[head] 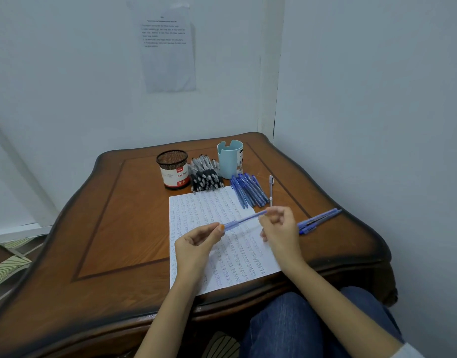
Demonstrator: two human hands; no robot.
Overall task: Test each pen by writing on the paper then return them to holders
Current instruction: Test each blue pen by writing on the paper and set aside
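Head view: a blue pen is held almost level just above the paper. It is pinched at one end by the left hand and at the other by the curled fingers of the right hand. Capping or uncapping is judged to be under way, so any pull should be kept straight along the barrel. Both forearms are extended from the near edge, with the hands angled toward each other.

Table = warm brown wood w/ a dark inlay line & blackish edges. Paper is white w/ rows of blue scribbles. Mesh holder is black, red+white label; other holder pale blue. Pen pile black/grey, 2nd pile blue, held pen blue too. Jeans dark blue.
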